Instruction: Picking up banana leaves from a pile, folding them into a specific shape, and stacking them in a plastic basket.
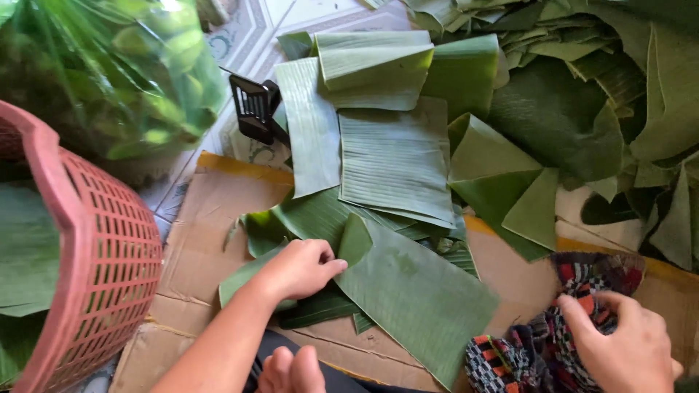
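Leaf getting pinned, rag getting grabbed

Left hand is pressing the leaf onto cardboard, right hand gripping the rag; rough wiping could probably split it along the ribs.

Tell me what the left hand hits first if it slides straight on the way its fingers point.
The left hand points right, pinching the folded edge of a large green banana leaf on the flattened brown cardboard. Going straight on, it would meet that leaf's raised fold first, probably; depth is hard to judge.
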